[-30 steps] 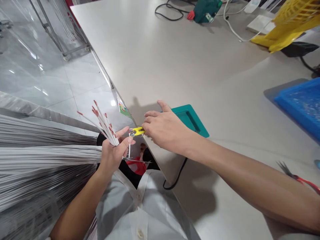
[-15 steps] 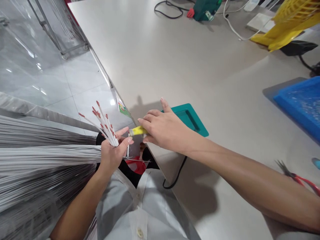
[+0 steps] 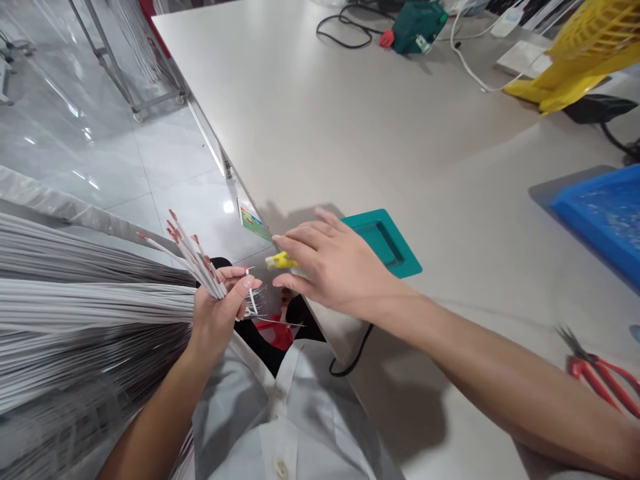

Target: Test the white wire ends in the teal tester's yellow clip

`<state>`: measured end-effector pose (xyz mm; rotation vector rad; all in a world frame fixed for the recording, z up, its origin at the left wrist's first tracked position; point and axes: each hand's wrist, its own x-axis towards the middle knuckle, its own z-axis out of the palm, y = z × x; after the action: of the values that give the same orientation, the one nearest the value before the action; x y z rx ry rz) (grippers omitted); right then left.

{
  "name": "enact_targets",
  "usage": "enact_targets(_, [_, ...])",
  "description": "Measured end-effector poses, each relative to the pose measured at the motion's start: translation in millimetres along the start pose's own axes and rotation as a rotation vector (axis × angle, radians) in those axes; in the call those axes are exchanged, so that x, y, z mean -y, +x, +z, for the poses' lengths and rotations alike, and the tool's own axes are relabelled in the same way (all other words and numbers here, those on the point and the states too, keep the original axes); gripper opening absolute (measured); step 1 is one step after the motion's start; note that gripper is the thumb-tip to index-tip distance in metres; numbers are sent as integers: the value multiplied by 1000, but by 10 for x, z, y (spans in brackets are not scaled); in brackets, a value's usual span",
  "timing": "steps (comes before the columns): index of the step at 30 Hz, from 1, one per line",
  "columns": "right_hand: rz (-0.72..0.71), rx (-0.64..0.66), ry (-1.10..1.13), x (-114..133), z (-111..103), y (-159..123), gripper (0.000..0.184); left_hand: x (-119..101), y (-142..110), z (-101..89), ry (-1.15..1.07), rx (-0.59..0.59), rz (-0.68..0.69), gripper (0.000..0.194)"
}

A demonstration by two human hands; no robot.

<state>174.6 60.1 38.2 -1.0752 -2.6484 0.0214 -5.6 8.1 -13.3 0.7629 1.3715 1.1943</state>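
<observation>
My left hand (image 3: 217, 313) is closed round the white wires (image 3: 193, 263), thumb and fingertip pinching one wire end (image 3: 250, 275), and it has shifted a little left. The yellow tool (image 3: 281, 261), which met those fingertips before, is now apart from them, beneath my right hand (image 3: 333, 263) at the table (image 3: 325, 133) edge; its thumb stands off the forefinger, but I can't tell how the hidden fingers grip

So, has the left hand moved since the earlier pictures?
Yes. The left hand, which holds white wires, has shifted slightly toward the picture's left, farther from the edge of the table.
</observation>
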Motion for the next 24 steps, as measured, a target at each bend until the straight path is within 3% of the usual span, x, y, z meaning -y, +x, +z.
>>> enact_targets(2, [39, -126, 108, 145, 29, -36, 29, -24, -28, -33, -28, 28, 13, 19])
enact_targets(6, [187, -146, 524, 376, 197, -46, 26, -62, -76, -87, -94, 113, 16, 11])
enact_targets(13, [333, -304, 1215, 476, 489, 54, 10, -88, -130, -125, -36, 176, -83, 16])
enact_targets(18, [493, -180, 1733, 466, 483, 34, 14, -104, -162, -139, 1, 233, -161, 18])
enact_targets(21, [525, -217, 1804, 379, 430, 18, 13, -88, -182, -171, 26, 292, -200, 17])
enact_targets(24, [454, -260, 1771, 284, 383, 12, 7, -76, -187, -208, 94, 361, -250, 17])
